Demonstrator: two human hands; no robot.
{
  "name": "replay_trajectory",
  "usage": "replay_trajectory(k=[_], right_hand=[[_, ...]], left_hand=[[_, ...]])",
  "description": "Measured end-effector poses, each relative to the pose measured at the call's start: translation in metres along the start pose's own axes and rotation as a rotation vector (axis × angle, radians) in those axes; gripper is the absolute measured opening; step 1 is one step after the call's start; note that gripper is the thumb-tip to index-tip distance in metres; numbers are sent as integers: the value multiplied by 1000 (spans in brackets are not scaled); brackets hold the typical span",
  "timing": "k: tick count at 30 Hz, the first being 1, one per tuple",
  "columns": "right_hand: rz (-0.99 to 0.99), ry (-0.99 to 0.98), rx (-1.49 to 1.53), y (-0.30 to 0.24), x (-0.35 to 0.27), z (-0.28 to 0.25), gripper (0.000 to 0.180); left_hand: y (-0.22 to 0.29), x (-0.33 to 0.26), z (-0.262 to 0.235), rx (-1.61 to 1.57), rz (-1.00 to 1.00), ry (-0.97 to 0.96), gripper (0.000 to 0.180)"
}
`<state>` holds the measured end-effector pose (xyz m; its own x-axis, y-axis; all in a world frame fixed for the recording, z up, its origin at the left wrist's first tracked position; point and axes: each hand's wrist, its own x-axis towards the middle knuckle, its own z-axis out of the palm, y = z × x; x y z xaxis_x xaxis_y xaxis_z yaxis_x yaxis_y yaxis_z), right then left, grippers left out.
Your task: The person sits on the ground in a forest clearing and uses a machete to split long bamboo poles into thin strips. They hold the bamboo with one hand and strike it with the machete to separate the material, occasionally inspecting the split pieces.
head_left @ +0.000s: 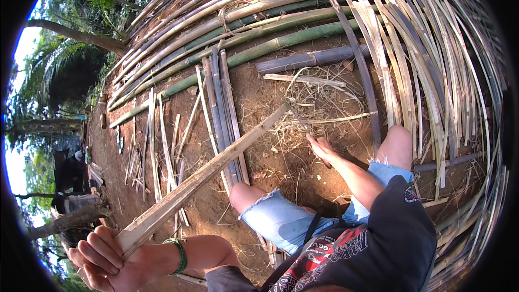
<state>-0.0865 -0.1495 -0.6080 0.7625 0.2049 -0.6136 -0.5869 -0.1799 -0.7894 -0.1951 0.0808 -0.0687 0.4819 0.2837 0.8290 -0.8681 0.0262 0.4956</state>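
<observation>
Bare dirt ground, littered with dry shavings. Along its far edge a stack of long bamboo poles, green and tan, running side to side; at the right edge a fan of thin split strips. Near the middle, a few dark flat slats lie pointing away from the person.

Main piece: one long split bamboo slat. Long axis runs diagonally, from the near left corner of the ground up toward the middle, far end lifted over the shavings pile.

Left hand: fingers curled tight around the near end of the slat, green band at the wrist. This hand carries the piece.

Right hand: arm stretched forward past the knee, hand low by the shavings, just right of the slat's far end and apart from it. Appears to grip a thin dark stick or tool; cannot tell for sure.

Person seated, knees bare, denim shorts.
</observation>
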Motion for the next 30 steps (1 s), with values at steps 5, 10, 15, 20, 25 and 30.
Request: replay_trajectory(k=[5, 10, 15, 20, 25, 30], right_hand=[[-435, -132, -46, -69, -99, 44, 55], [-524, 56, -26, -23, -50, 36, 61], [-65, 81, -193, -15, -34, 6, 65], [-560, 119, 41, -125, -102, 34, 33], [-936, 215, 220, -241, -150, 22, 38], [-1016, 204, 396, -268, -147, 8, 24]], left_hand=[[-2, 0, -10, 26, 1, 39, 23], [-12, 18, -4, -28, -50, 34, 24], [-27, 29, 26, 39, 35, 141, 27], [-60, 47, 81, 232, 126, 211, 30], [-95, 57, 126, 427, 337, 13, 16], [-88, 60, 182, 212, 64, 56, 21]])
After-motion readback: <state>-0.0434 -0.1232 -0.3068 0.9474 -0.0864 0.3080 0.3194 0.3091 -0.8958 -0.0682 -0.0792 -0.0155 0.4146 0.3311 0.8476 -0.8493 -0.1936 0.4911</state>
